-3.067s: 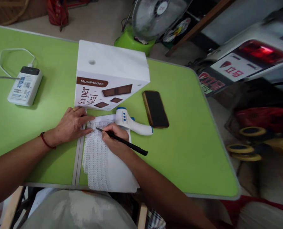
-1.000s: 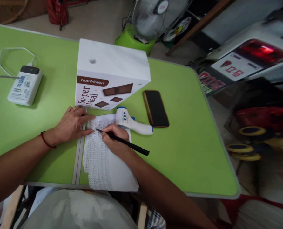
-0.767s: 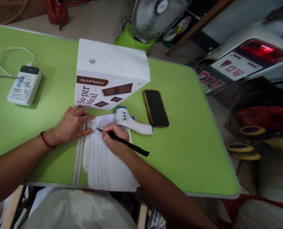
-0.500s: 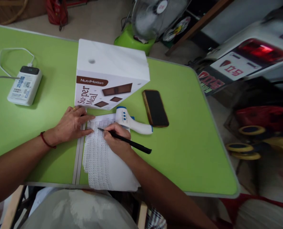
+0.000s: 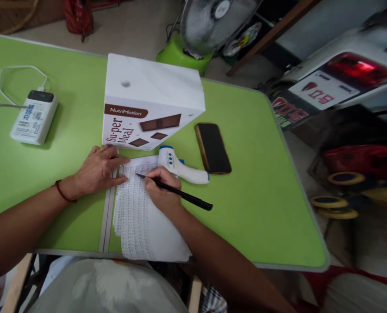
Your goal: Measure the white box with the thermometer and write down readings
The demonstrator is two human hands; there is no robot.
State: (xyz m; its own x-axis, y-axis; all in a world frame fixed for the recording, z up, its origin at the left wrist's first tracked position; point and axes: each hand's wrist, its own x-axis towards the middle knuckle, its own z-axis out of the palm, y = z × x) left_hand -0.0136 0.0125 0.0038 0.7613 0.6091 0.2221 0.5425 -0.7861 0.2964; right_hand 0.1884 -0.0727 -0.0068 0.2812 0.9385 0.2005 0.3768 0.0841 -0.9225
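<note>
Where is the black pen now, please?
Just below centre in the head view, the black pen is in the right hand, its tip over the written paper.

A white NutriMotion "Su-per Meal" carton (image 5: 160, 93) stands on the green folding table (image 5: 261, 217). Well left of the carton lies a white power bank (image 5: 33, 121), a looped white cable (image 5: 9, 67) plugged into its dark end. Just before the carton's near face is a white-and-blue infrared thermometer (image 5: 170, 161); to its right, a smartphone (image 5: 213, 150) in a brown-edged case lies face up, dark-screened. Beyond the carton, on the floor side, are an electric fan (image 5: 201, 28), a lime-green plastic stool (image 5: 172, 56) and, farther left, a red bag (image 5: 78, 19). Well right of it glows a vehicle's red tail light (image 5: 362, 69).
</note>
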